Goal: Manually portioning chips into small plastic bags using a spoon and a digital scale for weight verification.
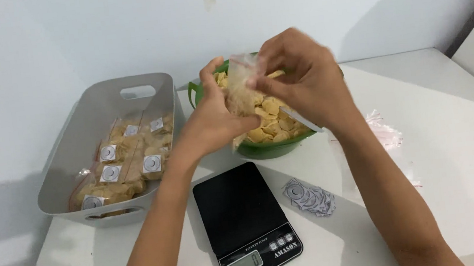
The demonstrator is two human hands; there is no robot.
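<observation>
Nearest the camera, at six o'clock on the white surface [469, 184], lies a black kitchen scale [244, 221] with nothing on its plate. Just to its three o'clock sits a small fanned stack of grey-printed labels [310, 197], and further toward three o'clock a loose heap of clear empty bags [385, 131].

Above the scale, both hands meet at a small clear bag of pale chips [242, 88], held in the air over the near rim of the green bowl [274, 146]. The left hand [218, 120] cups the bag from its eight o'clock side, grip closed around the lower body. The right hand [305, 77] comes in from three o'clock, fingers pressed together pinching the bag's top edge. The bag's long axis runs roughly upright, mouth at twelve o'clock; both hands touch it. It looks thin, crinkled and partly filled.

At ten o'clock, a grey tub [74, 163] holds filled, labelled bags.
</observation>
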